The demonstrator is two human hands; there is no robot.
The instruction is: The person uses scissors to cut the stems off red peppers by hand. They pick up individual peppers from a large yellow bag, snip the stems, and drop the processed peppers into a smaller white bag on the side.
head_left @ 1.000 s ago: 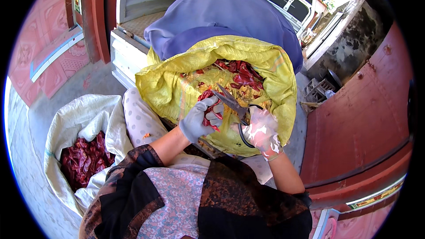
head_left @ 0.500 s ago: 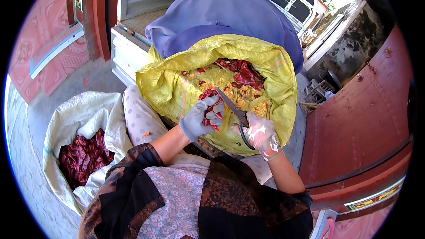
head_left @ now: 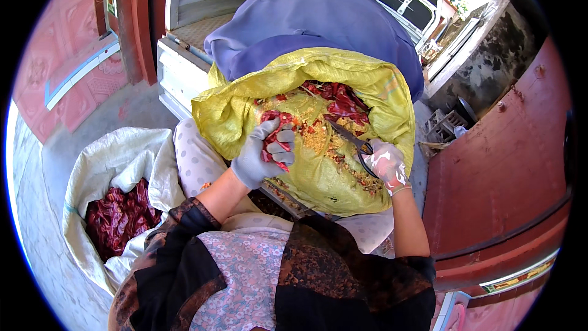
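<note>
Work looks partway: loose seeds (head_left: 315,140) and scraps suggest some cutting done. We see the left hand (head_left: 256,156) closed around red peppers (head_left: 282,119) over the yellow sack (head_left: 229,127); the right hand (head_left: 386,160) grips scissors (head_left: 350,137), blades clear of the bunch. 2 sacks: yellow holds seeds, scraps, larger red pieces (head_left: 348,104); white sack (head_left: 82,168) holds heaped dark pods (head_left: 122,216). Amount left, we cannot tell.

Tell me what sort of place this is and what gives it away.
Probably the gateway or yard of a home: pink embossed wall tiles, a large red metal panel that may be a gate, and a white metal truck bed behind a yellow woven sack.
</note>
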